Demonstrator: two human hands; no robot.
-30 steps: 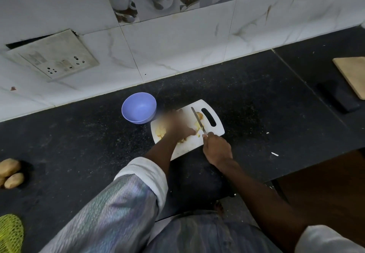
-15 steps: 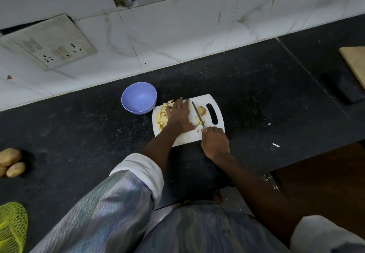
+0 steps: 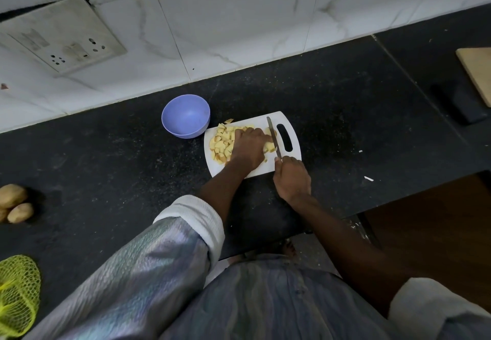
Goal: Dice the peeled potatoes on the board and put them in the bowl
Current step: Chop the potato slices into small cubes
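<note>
Pale yellow potato pieces (image 3: 221, 143) heaped on the white plastic board (image 3: 268, 169), just left of and partly under the left hand (image 3: 248, 151). Firm, wet, likely slippery; light enough to scoop by the handful or scrape off with the blade. Left hand curled over an uncut piece (image 3: 269, 147), pinning it right beside the knife (image 3: 273, 137). Right hand (image 3: 292, 179) wrapped round the knife handle, blade pointing away from it across the board. Lilac bowl (image 3: 186, 116) beyond and left of the left hand, touching or nearly touching the board's corner, nothing inside yet. Dark speckled stone worktop (image 3: 106, 159), probably slick under a thin board. Tiled wall behind, socket plate (image 3: 61, 34) up left; unpeeled potatoes (image 3: 16, 203) and yellow net bag (image 3: 16, 294) far left.
</note>
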